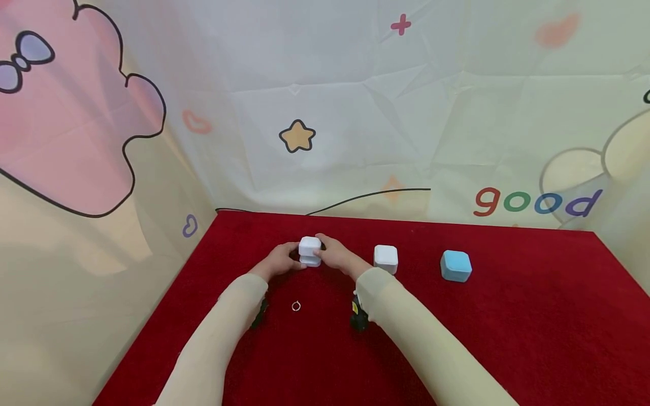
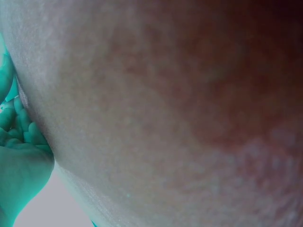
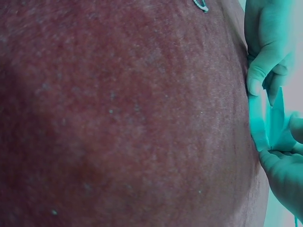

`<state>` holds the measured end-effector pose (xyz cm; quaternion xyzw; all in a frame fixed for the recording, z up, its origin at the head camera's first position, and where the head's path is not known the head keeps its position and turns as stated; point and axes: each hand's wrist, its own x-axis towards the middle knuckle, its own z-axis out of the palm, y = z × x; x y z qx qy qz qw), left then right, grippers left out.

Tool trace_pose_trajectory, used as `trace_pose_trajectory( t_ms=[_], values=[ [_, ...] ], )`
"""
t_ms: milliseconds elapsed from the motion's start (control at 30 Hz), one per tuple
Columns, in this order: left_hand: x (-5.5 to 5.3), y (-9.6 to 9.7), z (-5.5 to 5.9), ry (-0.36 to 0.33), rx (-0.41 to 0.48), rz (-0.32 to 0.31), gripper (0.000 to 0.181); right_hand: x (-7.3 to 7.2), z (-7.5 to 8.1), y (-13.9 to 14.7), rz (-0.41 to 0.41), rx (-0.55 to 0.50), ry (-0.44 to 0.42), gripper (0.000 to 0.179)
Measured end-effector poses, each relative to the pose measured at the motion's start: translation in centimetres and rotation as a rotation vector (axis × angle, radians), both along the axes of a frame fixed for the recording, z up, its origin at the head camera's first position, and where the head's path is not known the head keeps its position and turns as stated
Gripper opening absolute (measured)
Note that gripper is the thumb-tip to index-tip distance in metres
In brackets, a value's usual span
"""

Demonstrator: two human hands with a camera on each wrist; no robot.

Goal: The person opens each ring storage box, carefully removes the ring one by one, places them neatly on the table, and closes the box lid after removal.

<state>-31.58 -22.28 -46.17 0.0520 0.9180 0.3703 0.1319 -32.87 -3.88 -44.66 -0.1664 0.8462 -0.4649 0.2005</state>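
Observation:
Toward the far left of the red cloth, both hands hold a small white ring box, its lid raised from its base. On its left side my left hand grips low, with the thumb at the base. My right hand holds the box's upper part from the right. The right wrist view shows the parted box as a V shape between the hands. A small silver-coloured ring lies on the cloth nearer to me. In the left wrist view, only part of my left hand shows at the edge.
A second white box stands closed just right of my right hand, and a light blue box sits farther right. Red cloth covers the table. A printed fabric backdrop rises along its far and left edges.

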Motion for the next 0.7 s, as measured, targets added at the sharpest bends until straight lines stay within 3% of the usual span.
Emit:
trace_pose_trajectory(
  t_ms=[700],
  values=[
    [0.00,0.07,-0.02,0.012,-0.016,0.000,0.066,0.28,-0.58,-0.13,0.011,0.034,0.085,0.051]
  ],
)
